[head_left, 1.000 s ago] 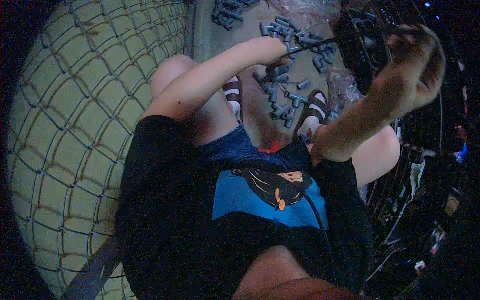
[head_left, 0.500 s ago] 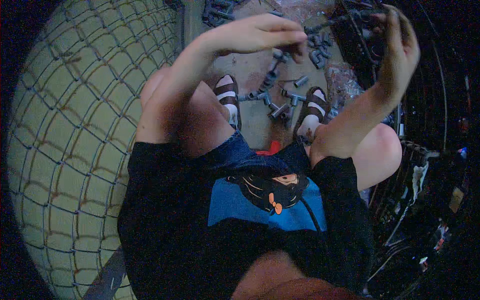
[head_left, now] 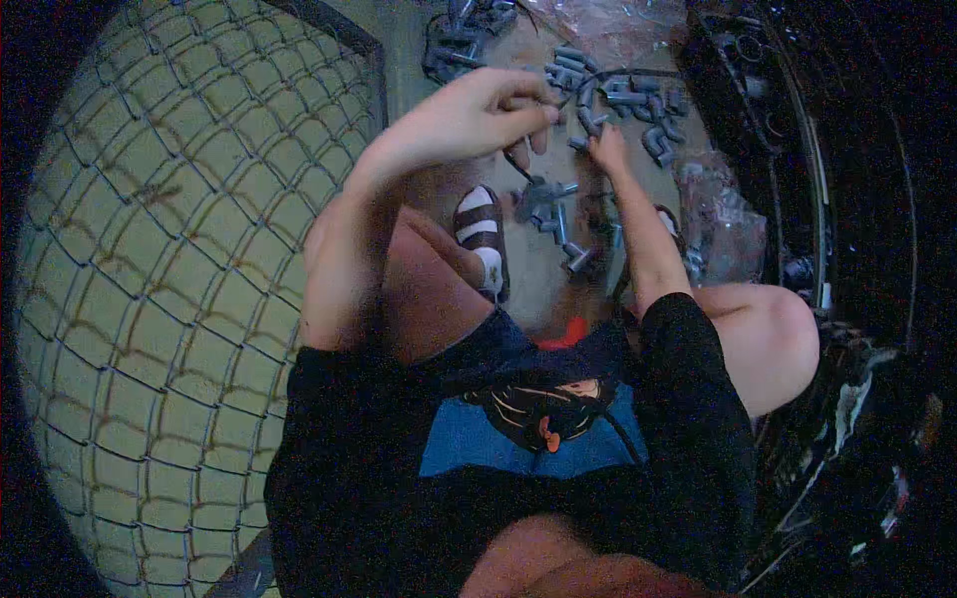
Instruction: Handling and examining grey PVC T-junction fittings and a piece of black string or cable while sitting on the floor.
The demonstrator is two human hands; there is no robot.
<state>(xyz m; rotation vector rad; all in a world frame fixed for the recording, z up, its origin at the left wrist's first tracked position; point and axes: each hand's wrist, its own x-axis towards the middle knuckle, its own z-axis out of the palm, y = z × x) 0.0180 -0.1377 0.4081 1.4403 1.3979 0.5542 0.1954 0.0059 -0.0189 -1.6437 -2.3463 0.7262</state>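
Note:
My left hand is raised over the floor, its fingers curled round a thin dark cord. Below it, the cord drops towards a cluster of grey pipe fittings. On the other side of the hand it seems to arc right over the pile. My right hand reaches down and forward, fingers closed at a grey pipe fitting at the near edge of the loose pile. The fingertips are small and dim there, so the exact hold is hard to make out.
More grey fittings lie scattered ahead, with a dark bundle of them at the far left. Clear plastic bags lie on the right. A wire mesh panel stands at my left, and dark racks line the right side.
My right hand has come down from high on the right to the fittings on the floor. The left hand has moved left and slightly lower.

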